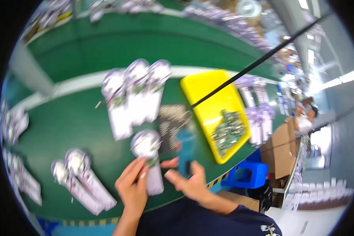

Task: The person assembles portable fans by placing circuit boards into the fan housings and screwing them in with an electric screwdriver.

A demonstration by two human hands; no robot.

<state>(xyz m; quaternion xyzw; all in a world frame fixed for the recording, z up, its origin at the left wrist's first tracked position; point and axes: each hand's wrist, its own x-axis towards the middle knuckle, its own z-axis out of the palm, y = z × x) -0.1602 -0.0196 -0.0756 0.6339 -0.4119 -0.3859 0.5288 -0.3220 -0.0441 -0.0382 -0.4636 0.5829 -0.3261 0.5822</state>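
Observation:
A white device (155, 180) with a round clear-rimmed head and a flat strip-like body lies right in front of me. My left hand (132, 189) is closed in a pinch over a small green circuit board (150, 161) where head and body meet. Just right of it, my right hand (193, 184) is wrapped round a teal handheld tool (186, 147), which looks like an electric screwdriver but is smeared by motion. Beyond the device lies a dark plate (168, 131) with rows of small metal pieces, probably screws.
A yellow tray (202, 88) holds several green circuit boards (229, 131). More white devices (137, 96) lie in a group at the far middle, and others (86, 185) at the left. A black rod or cable (259, 61) crosses the upper right. A blue stool (246, 175) stands beside the table.

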